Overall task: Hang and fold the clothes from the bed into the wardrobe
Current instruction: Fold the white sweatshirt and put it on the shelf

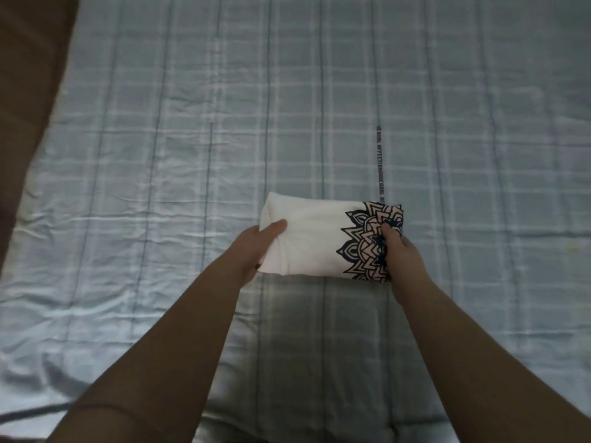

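Dim light falls on the plaid-sheeted bed [144,155].

Dim, bluish light, soft focus, darker corners, slight wide-angle bending

folded shirt [315,239] is located over the middle of the bed [160,148]. its left end is gripped by left hand [254,251], right end by right hand [403,255].

Head cam looks fwd/down, close over bed [192,123].
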Motion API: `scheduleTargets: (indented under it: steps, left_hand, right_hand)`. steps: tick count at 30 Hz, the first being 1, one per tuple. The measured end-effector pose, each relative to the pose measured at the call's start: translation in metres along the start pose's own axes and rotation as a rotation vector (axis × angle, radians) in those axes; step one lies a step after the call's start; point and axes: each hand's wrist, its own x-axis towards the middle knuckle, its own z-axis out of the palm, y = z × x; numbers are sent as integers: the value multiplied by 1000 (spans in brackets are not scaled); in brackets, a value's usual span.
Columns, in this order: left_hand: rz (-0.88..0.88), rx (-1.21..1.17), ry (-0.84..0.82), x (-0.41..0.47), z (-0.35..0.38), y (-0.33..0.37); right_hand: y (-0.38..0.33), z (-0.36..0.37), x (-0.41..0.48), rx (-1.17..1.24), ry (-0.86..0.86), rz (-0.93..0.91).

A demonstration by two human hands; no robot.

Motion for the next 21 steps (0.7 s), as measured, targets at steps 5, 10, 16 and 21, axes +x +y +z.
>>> scheduleTargets:
  steps: [5,10,16,21]
  left_hand:
    - [140,-4,-60,-80,4,6]
    - [337,-56,-103,-181,29,32]
    - [646,7,-26,-327,57,91]
    - [880,-30,72,-442,56,116]
  right_hand:
    - [-21,-33,-65,75,-141,-63]
    - [-87,-87,-142,95,-325,-216]
    - [-174,-139,-250,92,-537,-509]
    - [-217,-139,-343,124,-646,-683]
